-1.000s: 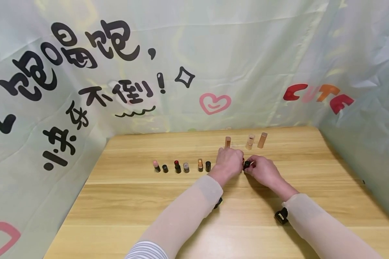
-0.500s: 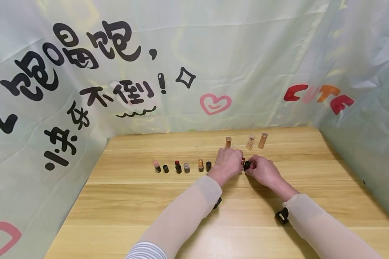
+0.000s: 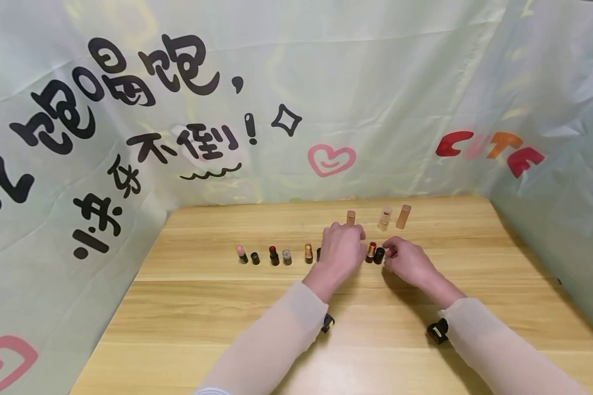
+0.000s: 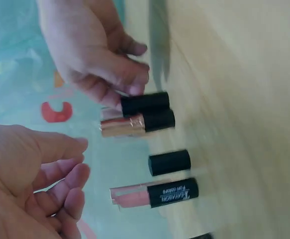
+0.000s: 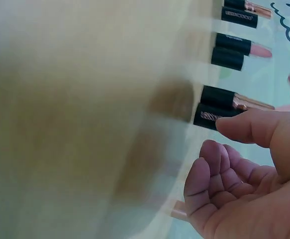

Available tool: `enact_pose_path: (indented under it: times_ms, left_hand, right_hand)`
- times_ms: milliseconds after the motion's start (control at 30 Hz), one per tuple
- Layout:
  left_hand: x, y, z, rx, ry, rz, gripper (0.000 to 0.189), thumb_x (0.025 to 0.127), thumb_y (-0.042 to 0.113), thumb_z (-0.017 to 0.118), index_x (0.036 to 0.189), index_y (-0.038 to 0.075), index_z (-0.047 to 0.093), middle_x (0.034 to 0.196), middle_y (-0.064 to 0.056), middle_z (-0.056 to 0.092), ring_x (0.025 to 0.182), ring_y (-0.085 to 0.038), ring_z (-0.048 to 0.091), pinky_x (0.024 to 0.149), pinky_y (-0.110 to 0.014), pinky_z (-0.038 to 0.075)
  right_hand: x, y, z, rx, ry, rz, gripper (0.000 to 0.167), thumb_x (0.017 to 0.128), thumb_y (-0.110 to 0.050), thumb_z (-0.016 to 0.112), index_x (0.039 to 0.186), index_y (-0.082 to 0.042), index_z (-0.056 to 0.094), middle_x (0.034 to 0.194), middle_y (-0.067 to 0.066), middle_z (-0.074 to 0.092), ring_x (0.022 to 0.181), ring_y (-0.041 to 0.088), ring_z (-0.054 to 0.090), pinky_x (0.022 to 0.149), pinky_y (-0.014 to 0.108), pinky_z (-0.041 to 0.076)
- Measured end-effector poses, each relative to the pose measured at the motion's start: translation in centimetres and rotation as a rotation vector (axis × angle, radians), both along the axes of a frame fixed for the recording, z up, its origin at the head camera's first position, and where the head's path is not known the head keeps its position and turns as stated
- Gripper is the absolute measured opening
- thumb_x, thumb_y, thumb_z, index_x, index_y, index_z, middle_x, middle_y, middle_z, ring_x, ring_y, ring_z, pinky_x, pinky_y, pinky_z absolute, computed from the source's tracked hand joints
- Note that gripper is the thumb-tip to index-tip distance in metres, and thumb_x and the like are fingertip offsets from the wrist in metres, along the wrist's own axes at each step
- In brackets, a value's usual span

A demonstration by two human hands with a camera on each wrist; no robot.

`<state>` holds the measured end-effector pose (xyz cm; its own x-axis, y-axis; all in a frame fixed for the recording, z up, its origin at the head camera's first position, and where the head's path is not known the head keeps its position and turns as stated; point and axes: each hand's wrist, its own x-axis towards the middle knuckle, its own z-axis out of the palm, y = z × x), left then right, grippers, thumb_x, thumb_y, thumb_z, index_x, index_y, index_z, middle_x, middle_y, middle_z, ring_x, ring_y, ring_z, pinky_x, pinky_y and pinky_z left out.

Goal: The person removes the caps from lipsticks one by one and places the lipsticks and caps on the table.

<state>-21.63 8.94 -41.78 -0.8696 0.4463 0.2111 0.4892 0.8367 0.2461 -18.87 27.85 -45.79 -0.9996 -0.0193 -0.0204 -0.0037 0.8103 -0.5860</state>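
While the left hand (image 3: 342, 250) and right hand (image 3: 411, 263) hover loose and empty, setting the rightmost black cap (image 3: 379, 256) beside its lipstick (image 3: 370, 254) seems finished, calling for withdrawal.

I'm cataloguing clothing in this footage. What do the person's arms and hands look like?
The left hand and right hand are bare. Both sleeves are long, plain and pale beige, with a small black device at each cuff. A sliver of paler cloth shows at the head view's bottom edge.
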Motion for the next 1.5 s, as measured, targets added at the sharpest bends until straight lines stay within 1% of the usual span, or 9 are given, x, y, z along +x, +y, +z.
enact_pose_path:
  times_ms: [167,333,533,667,733,900,1033,1267,1500]
  left_hand:
    - [2.3,-1.3,-0.8,0.137,0.049,-0.026,0.006,0.098,0.028,0.074,0.095,0.024,0.076,0.088,0.012,0.073,0.082,-0.011,0.057,0.082,-0.029,0.047]
    - [4.3,-2.3,-2.2,0.228,0.025,-0.050,0.007,0.097,0.026,0.075,0.090,0.023,0.075,0.076,0.014,0.064,0.076,-0.008,0.051,0.075,-0.023,0.042]
    - [5.1,-2.9,-3.6,0.291,0.046,-0.055,0.009,0.095,0.025,0.079,0.088,0.022,0.074,0.080,0.012,0.067,0.074,-0.006,0.048,0.071,-0.018,0.038]
    - [4.5,-2.9,-3.7,0.340,0.069,-0.052,0.007,0.096,0.023,0.077,0.090,0.020,0.075,0.087,0.009,0.072,0.079,-0.008,0.054,0.074,-0.019,0.043]
    - [3.9,-2.8,-3.3,0.359,0.054,-0.045,0.006,0.097,0.023,0.076,0.093,0.019,0.075,0.091,0.007,0.073,0.082,-0.010,0.055,0.075,-0.020,0.044]
    - [2.0,-2.4,-2.2,0.378,-0.004,-0.024,0.006,0.100,0.023,0.073,0.101,0.018,0.076,0.100,0.000,0.074,0.091,-0.015,0.058,0.078,-0.024,0.047]
    - [0.2,-2.2,-1.4,0.356,-0.024,0.015,0.009,0.101,0.025,0.072,0.103,0.018,0.076,0.102,0.000,0.074,0.094,-0.018,0.059,0.078,-0.026,0.048]
    - [-2.1,-2.3,-0.6,0.294,-0.098,0.100,0.018,0.099,0.027,0.075,0.114,0.017,0.073,0.112,-0.003,0.070,0.106,-0.024,0.059,0.086,-0.034,0.053]
    - [-2.5,-2.3,-0.7,0.284,-0.165,0.115,0.026,0.097,0.023,0.077,0.121,0.016,0.070,0.119,-0.004,0.067,0.116,-0.025,0.059,0.092,-0.037,0.055]
  right_hand:
    - [-0.1,0.7,1.4,-0.008,0.032,-0.003,0.038,0.093,-0.005,0.064,0.129,0.008,0.063,0.106,0.017,0.072,0.089,0.028,0.066,0.077,0.042,0.054]
    - [-0.7,1.1,3.3,-0.005,0.074,-0.011,0.034,0.097,-0.006,0.065,0.127,0.007,0.064,0.110,0.021,0.072,0.097,0.035,0.069,0.082,0.051,0.056]
    - [-1.9,0.6,4.7,0.021,0.096,-0.007,0.031,0.101,-0.013,0.063,0.127,0.003,0.067,0.112,0.020,0.073,0.097,0.034,0.070,0.081,0.049,0.055]
    - [-2.9,-0.2,5.0,0.017,0.102,0.014,0.031,0.103,-0.014,0.059,0.127,0.003,0.067,0.111,0.019,0.073,0.099,0.034,0.068,0.083,0.050,0.053]
    - [-3.5,-0.8,5.1,0.012,0.108,0.029,0.031,0.103,-0.013,0.059,0.127,0.003,0.066,0.111,0.020,0.073,0.099,0.035,0.067,0.103,0.059,0.048]
    - [-5.2,-2.3,5.5,0.032,0.098,0.072,0.036,0.103,-0.013,0.058,0.134,0.004,0.063,0.124,0.024,0.071,0.114,0.041,0.067,0.118,0.070,0.031]
    - [-6.4,-3.5,5.9,0.065,0.069,0.106,0.043,0.103,-0.013,0.059,0.143,0.002,0.058,0.140,0.025,0.065,0.126,0.043,0.063,0.103,0.061,0.052]
    - [-7.9,-4.6,5.5,0.108,0.036,0.158,0.051,0.104,-0.012,0.062,0.154,-0.006,0.051,0.151,0.023,0.057,0.133,0.043,0.059,0.104,0.061,0.052]
    - [-8.5,-5.0,4.7,0.148,0.003,0.183,0.053,0.103,-0.011,0.065,0.154,-0.008,0.051,0.150,0.020,0.059,0.105,0.033,0.062,0.094,0.051,0.052]
